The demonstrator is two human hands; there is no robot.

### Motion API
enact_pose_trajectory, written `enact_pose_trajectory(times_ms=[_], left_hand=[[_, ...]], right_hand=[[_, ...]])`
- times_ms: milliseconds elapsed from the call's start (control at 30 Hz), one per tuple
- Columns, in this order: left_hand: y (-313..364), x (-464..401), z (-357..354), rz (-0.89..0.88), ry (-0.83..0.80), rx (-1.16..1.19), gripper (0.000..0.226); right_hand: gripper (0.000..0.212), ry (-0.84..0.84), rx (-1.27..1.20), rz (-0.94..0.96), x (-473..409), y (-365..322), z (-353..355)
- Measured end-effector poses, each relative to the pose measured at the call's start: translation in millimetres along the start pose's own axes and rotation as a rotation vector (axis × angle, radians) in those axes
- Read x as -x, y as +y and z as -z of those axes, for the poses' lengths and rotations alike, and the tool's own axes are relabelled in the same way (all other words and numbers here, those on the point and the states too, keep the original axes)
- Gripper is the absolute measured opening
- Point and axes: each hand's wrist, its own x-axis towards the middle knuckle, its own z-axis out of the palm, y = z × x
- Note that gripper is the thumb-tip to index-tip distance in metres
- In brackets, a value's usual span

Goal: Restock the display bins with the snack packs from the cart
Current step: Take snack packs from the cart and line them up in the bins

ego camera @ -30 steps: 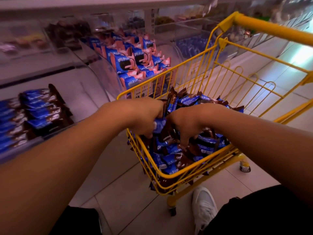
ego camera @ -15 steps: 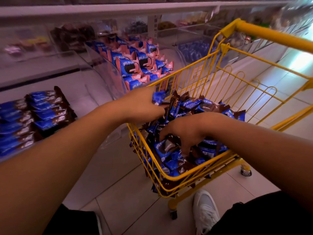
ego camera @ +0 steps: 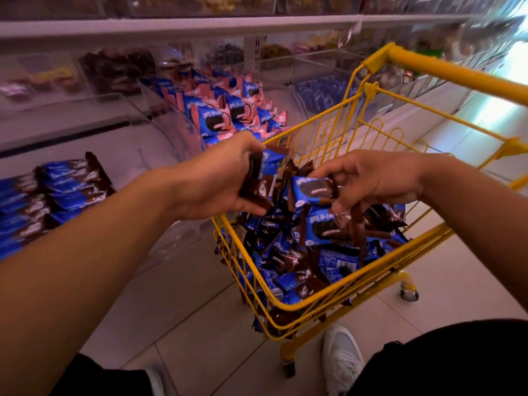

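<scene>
Holding packs in both hands, the person stands over the cart [ego camera: 311, 302], which is full of loose snack packs [ego camera: 328, 252] in blue and brown wrappers. The left hand [ego camera: 217, 184] grips a small bundle of packs [ego camera: 258, 178] just above the cart's near corner, with the fingers curled around them. The right hand [ego camera: 368, 178] pinches one pack [ego camera: 311, 190] between thumb and fingers, close beside the left hand, and some more wrappers seem to hang under its fingers, but this is not clear.

The step now looks like gathering a handful before carrying it to a bin. To do it well, I think the right hand should pass its pack into the left bundle with the wrappers turned the same way, so that the stack stays flat and does not slip. The matching packs lie in neat rows in the left bin [ego camera: 57, 195], so this is probably the goal; the pink packs [ego camera: 217, 121] in the bin behind the cart are another kind. Wrappers are smooth, so a firm but gentle grip is best, without crushing the biscuits.
</scene>
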Motion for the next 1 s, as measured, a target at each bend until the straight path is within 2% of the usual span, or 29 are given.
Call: enact_pose_trajectory(times_ms=[67, 133, 267, 433, 567, 667, 767, 867, 1000], left_hand=[[-3, 1, -1, -0.014, 0.088, 0.012, 0.029], [-6, -1, 0, -0.06, 0.147, -0.101, 0.025], [-9, -5, 2, -0.158, 0.281, -0.174, 0.025], [-8, -5, 3, -0.136, 0.313, -0.206, 0.037], [-6, -5, -3, -0.118, 0.27, -0.034, 0.024], [-5, -4, -5, -0.109, 0.253, 0.108, 0.022], [-4, -3, -4, -0.129, 0.311, 0.233, 0.021], [-3, -6, -4, -0.18, 0.409, 0.407, 0.034], [-3, -8, -5, -0.385, 0.494, 0.223, 0.033]], right_hand=[[0.061, 0.018, -0.105, 0.003, 1, 3, 4], [0.06, 0.073, -0.178, 0.034, 2, 3, 9], [0.057, 0.14, -0.193, 0.097, 4, 4, 14], [0.061, 0.128, -0.161, 0.216, 9, -3, 1], [0.06, 0.074, -0.085, 0.266, 9, -19, -16], [0.055, 0.134, -0.098, 0.309, 7, -28, -25], [0.056, 0.19, -0.239, 0.296, 6, -32, -24], [0.062, 0.191, -0.295, 0.283, 6, -33, -24], [0.066, 0.11, -0.307, 0.291, 11, -38, -30]])
